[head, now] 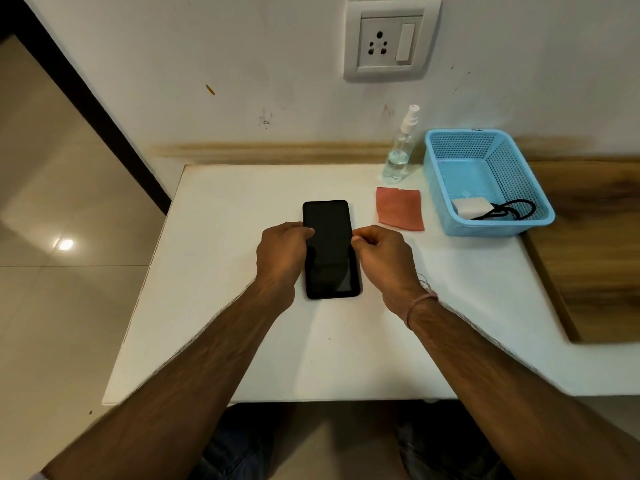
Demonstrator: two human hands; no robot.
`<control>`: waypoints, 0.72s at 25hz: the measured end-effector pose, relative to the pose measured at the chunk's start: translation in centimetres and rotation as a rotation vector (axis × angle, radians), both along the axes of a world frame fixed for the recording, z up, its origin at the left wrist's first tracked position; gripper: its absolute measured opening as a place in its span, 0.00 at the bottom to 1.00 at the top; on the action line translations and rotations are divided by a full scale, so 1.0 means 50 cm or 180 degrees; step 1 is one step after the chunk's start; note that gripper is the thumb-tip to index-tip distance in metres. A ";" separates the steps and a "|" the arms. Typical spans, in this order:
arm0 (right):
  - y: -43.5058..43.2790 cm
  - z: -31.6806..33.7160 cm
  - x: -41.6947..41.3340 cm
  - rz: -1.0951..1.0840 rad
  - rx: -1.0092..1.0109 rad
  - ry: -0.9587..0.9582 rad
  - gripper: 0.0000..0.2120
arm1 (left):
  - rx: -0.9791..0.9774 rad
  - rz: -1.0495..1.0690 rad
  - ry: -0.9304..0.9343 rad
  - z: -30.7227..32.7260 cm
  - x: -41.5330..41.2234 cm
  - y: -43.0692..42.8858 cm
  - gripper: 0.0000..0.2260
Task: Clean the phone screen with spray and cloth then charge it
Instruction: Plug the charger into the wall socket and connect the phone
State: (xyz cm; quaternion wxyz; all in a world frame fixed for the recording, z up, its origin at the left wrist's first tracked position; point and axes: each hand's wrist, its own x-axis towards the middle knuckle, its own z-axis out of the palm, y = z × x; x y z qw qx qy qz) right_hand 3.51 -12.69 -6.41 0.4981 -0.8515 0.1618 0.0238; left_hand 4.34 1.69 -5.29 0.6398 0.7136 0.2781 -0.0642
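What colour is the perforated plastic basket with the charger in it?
Light blue; the rectangular perforated plastic basket shows clearly in the head view.

Head-worn view, forward and down, close over table.

A white table stands against a pale wall. A light blue plastic basket with perforated sides sits on the table's far right part, close to the wall. Just beside the table on the right lies a brown wooden board. A worn wooden strip runs along the wall just above the tabletop. The wall carries a small orange mark and a dark smudge. On the left, a black frame runs diagonally beside a glossy tiled floor, which reflects a bright light spot.
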 end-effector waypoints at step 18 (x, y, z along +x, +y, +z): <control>-0.398 0.277 0.121 0.1326 -0.2457 0.0353 0.24 | 0.2234 -0.3413 -0.1550 0.162 0.123 -0.315 0.17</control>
